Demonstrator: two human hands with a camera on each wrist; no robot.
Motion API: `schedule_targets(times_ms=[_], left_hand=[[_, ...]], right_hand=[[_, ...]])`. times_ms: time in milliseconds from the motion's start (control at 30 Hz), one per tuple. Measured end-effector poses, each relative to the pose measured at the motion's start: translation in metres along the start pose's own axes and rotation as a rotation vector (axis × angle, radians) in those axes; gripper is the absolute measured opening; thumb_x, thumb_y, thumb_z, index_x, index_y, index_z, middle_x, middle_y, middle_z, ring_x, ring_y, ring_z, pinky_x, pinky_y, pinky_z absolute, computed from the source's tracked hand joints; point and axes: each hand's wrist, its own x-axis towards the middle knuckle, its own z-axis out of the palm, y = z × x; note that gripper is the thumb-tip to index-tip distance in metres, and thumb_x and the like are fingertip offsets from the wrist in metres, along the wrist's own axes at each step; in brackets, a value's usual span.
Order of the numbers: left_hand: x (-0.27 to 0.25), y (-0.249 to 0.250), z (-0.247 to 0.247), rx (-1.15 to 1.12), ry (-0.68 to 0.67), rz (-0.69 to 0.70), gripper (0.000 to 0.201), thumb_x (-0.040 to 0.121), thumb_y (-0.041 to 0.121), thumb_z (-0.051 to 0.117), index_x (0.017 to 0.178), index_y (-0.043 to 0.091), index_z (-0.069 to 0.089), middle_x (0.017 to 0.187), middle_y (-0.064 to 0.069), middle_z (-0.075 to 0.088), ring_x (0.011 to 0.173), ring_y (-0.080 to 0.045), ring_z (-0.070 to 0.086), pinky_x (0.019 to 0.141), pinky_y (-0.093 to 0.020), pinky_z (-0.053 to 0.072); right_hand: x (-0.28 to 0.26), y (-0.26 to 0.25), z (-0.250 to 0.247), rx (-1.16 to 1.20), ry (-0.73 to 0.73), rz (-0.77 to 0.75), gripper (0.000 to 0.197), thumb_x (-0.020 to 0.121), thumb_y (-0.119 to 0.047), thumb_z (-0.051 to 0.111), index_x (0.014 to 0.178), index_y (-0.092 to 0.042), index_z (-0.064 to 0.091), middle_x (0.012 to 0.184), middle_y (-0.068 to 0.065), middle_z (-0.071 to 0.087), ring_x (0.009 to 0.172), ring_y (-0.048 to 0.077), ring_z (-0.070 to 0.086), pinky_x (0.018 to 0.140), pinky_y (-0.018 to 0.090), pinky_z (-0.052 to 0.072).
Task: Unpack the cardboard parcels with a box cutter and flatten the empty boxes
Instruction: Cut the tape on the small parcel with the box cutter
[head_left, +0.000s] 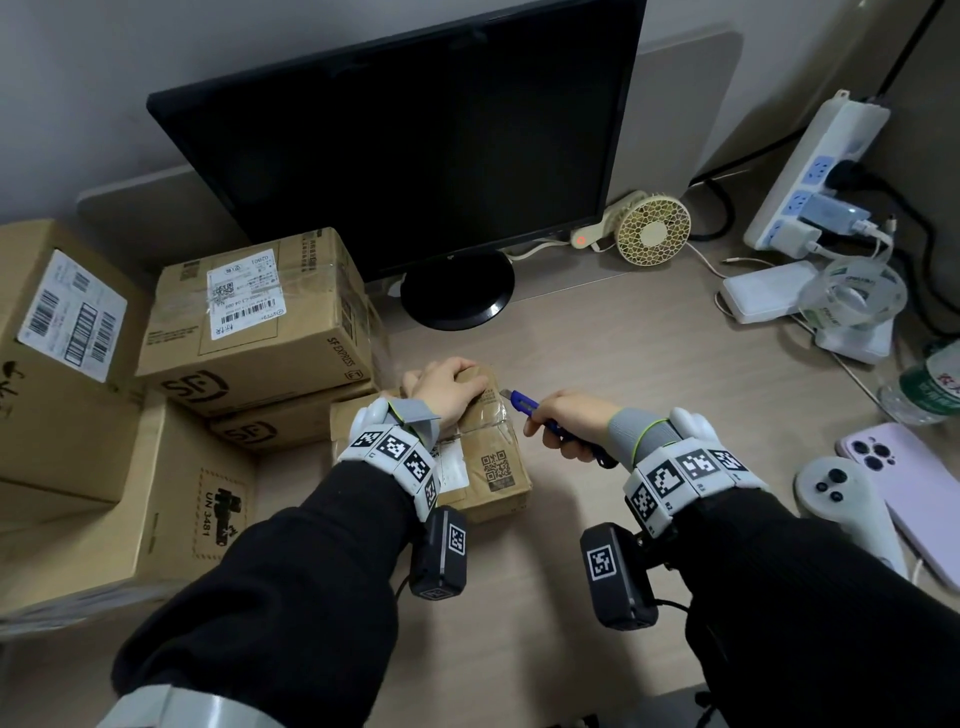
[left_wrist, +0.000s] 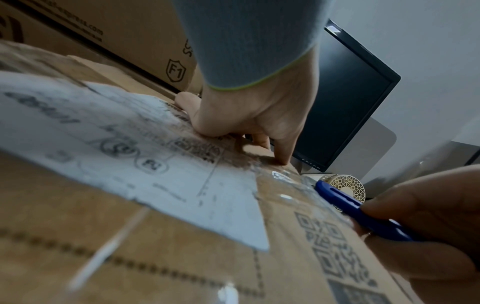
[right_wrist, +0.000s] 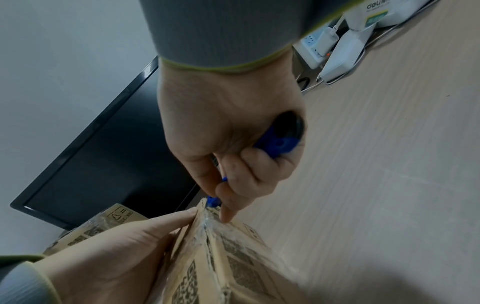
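Observation:
A small brown cardboard parcel with a white label and a QR code lies on the desk in front of me. My left hand holds its far end down, with the fingers curled over the far edge. My right hand grips a blue box cutter. Its short blade touches the taped seam at the parcel's far right edge. In the right wrist view the cutter sits in my fist, and its tip meets the clear tape on the parcel beside my left hand.
Several larger sealed parcels are stacked at the left, touching the small one. A black monitor stands behind. To the right are a small fan, a power strip, a tape roll, a bottle, a phone and a grey controller.

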Motion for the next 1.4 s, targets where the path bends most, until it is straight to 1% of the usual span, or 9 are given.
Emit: schedule_targets(times_ms=[100,267,567,700,1000,1133,1300,1367,1400], left_hand=[[0.0,0.0,0.0,0.027,0.021,0.012,0.038,0.088,0.048,0.054,0.122,0.032,0.058,0.125,-0.002,0.056,0.126,-0.027,0.035,0.092,-0.03,0.021],[0.002,-0.002,0.0,-0.001,0.007,0.009,0.039,0.086,0.05,0.056,0.12,0.032,0.059,0.126,-0.004,0.055,0.125,-0.027,0.038,0.104,-0.035,0.029],[-0.001,0.004,-0.001,-0.005,-0.002,-0.002,0.034,0.088,0.045,0.057,0.119,0.032,0.06,0.126,-0.001,0.054,0.125,-0.027,0.035,0.096,-0.031,0.026],[-0.001,0.006,-0.003,0.057,-0.013,-0.006,0.036,0.088,0.048,0.055,0.122,0.035,0.058,0.128,-0.001,0.053,0.125,-0.028,0.035,0.087,-0.03,0.02],[-0.004,0.01,-0.005,0.082,-0.021,-0.004,0.036,0.09,0.047,0.052,0.123,0.035,0.058,0.13,-0.003,0.052,0.126,-0.031,0.032,0.089,-0.033,0.023],[-0.009,0.011,-0.006,0.076,-0.015,-0.008,0.035,0.089,0.047,0.052,0.122,0.035,0.058,0.128,-0.003,0.053,0.126,-0.03,0.032,0.089,-0.031,0.022],[-0.025,0.02,-0.008,0.021,-0.133,0.083,0.051,0.073,0.058,0.056,0.116,0.03,0.062,0.117,0.003,0.061,0.12,-0.02,0.047,0.1,-0.018,0.027],[-0.039,0.032,-0.007,-0.06,-0.26,0.146,0.033,0.083,0.044,0.062,0.112,0.027,0.064,0.111,0.006,0.063,0.11,-0.009,0.054,0.101,-0.006,0.025],[-0.043,0.038,-0.004,-0.113,-0.334,0.168,0.023,0.088,0.033,0.063,0.11,0.027,0.066,0.113,0.005,0.064,0.111,-0.01,0.055,0.107,-0.012,0.026]], right_hand=[[0.0,0.001,0.001,0.025,-0.023,0.03,0.012,0.09,-0.015,0.043,0.086,-0.012,0.055,0.057,0.0,0.037,0.033,0.011,0.025,0.038,0.013,0.017],[-0.003,0.002,0.003,0.055,-0.043,0.08,0.013,0.089,-0.016,0.044,0.081,-0.013,0.053,0.056,-0.002,0.032,0.03,0.009,0.021,0.037,0.012,0.014],[-0.014,0.008,0.0,0.02,-0.129,0.157,0.024,0.092,-0.019,0.037,0.076,-0.013,0.054,0.04,-0.007,0.029,0.028,0.007,0.018,0.036,0.01,0.012],[-0.016,0.012,0.003,-0.007,-0.197,0.183,0.026,0.092,-0.021,0.036,0.076,-0.013,0.056,0.043,-0.007,0.029,0.029,0.007,0.018,0.035,0.011,0.012],[-0.032,0.026,-0.003,-0.122,-0.357,0.25,0.028,0.092,-0.024,0.037,0.077,-0.015,0.059,0.046,-0.007,0.032,0.03,0.006,0.019,0.035,0.013,0.012],[-0.034,0.026,-0.014,-0.072,-0.216,0.219,0.026,0.09,-0.025,0.036,0.072,-0.016,0.052,0.044,-0.007,0.032,0.029,0.006,0.019,0.035,0.011,0.012],[-0.034,0.013,-0.027,0.203,0.231,0.066,0.019,0.089,-0.018,0.04,0.07,-0.017,0.042,0.058,0.0,0.04,0.031,0.011,0.029,0.037,0.01,0.016],[-0.031,0.005,-0.022,0.286,0.278,0.012,0.017,0.089,-0.015,0.04,0.072,-0.015,0.042,0.063,0.003,0.047,0.042,0.015,0.037,0.038,0.012,0.019],[-0.028,0.002,-0.018,0.307,0.277,-0.003,0.017,0.09,-0.013,0.04,0.073,-0.013,0.043,0.066,0.004,0.051,0.047,0.017,0.042,0.039,0.014,0.023]])
